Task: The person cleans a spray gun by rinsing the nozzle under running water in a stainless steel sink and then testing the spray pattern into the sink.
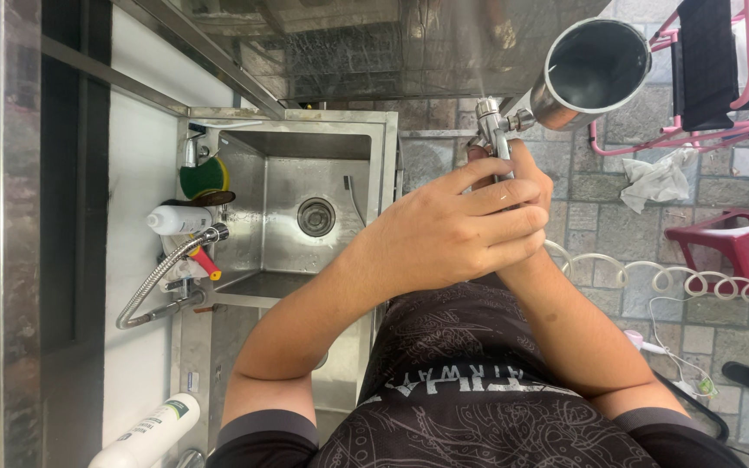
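Note:
Both my hands are wrapped together around a metal spray gun (491, 121) held out in front of my chest. My left hand (457, 230) lies on top, fingers folded over my right hand (530, 173), which grips the gun's handle underneath. The gun's round steel cup (591, 68) sticks out to the upper right, its open mouth facing me and dark inside. A pale coiled hose (652, 277) runs off to the right from below my hands. The gun's lower handle is hidden by my fingers.
A steel sink (374, 156) with a round drain sits to the left, with a flexible faucet hose (162, 282), a green-yellow sponge (204, 176) and a white bottle (175, 221) beside it. A second white bottle (149, 433) lies lower left. A pink chair frame (678, 134), red stool (743, 243) and white rag (656, 178) stand on the tiled floor.

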